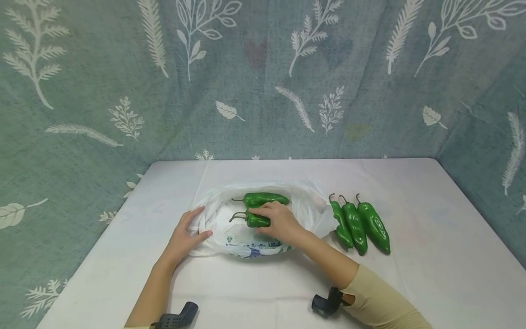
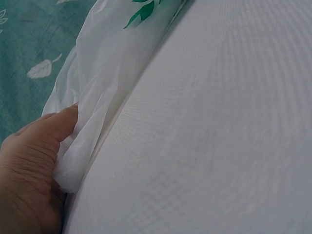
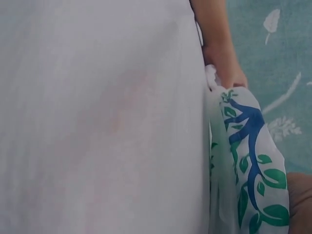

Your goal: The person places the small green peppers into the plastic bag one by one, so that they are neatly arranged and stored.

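Observation:
A white plastic bag with blue and green print lies on its side, its mouth spread wide. At its left end my left hand holds the rim; in the left wrist view the thumb goes behind the thin film. My right hand reaches into the bag and grips a green pepper, stem pointing left. Two stems show there, so a second pepper may lie against it, partly hidden. Behind it another green pepper lies in the bag. In the right wrist view the printed bag hides most of my right hand.
Right of the bag, three green peppers lie side by side on the white-covered table, the leftmost touching or nearly touching the bag. A leaf-patterned grey-green cloth hangs behind the table and along both sides.

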A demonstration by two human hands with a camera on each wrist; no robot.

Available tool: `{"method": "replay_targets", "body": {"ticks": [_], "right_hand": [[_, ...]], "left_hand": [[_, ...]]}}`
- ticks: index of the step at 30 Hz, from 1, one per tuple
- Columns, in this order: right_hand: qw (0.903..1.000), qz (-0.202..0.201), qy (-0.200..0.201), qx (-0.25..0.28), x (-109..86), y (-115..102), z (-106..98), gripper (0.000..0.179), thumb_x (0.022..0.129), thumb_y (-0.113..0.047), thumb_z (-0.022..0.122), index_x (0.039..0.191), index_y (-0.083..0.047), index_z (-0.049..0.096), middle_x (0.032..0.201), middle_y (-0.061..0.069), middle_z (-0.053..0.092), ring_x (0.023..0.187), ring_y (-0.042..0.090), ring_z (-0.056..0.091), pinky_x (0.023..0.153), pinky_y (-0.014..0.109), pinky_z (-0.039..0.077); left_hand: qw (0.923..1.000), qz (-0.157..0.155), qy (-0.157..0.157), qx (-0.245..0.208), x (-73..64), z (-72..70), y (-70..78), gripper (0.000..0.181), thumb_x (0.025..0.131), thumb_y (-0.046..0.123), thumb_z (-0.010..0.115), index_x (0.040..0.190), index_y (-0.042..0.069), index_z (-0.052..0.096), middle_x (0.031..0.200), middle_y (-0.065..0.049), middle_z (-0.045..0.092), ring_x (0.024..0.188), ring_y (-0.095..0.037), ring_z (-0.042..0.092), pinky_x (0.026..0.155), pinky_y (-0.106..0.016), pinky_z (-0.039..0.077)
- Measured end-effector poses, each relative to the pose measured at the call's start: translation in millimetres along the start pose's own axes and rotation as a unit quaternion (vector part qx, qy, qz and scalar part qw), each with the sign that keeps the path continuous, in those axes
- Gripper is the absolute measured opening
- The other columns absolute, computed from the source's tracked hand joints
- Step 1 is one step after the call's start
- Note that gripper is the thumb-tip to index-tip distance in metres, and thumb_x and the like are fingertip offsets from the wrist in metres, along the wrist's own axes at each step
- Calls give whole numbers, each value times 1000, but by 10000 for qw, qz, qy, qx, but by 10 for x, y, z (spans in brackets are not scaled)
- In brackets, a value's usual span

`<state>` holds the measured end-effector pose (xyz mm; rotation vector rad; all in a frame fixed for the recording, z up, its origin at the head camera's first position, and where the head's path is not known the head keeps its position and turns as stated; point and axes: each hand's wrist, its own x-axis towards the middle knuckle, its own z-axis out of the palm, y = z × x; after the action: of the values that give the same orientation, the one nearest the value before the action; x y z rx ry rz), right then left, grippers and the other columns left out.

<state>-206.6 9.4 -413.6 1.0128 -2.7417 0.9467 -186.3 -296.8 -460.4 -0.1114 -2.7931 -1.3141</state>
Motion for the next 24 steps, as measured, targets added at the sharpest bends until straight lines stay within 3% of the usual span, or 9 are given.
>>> {"method": "replay_targets", "body": {"ticks": [10,24], "right_hand": [[9994,-234,-16,-259,1,18,170,55,75,-24,79,127,-17,61,115,6,63,102,21,51,87,34,47],[9990,-437,66,-61,11,15,219,41,82,-29,73,118,-11,66,111,5,65,103,22,52,89,37,45]], "left_hand": [[9999,-35,19,123,-10,22,21,78,80,29,76,145,18,35,149,-14,28,140,-43,19,110,-64,16],[10000,28,52,53,-10,12,25,78,79,27,76,145,16,36,148,-15,30,140,-43,19,110,-65,16]]}}
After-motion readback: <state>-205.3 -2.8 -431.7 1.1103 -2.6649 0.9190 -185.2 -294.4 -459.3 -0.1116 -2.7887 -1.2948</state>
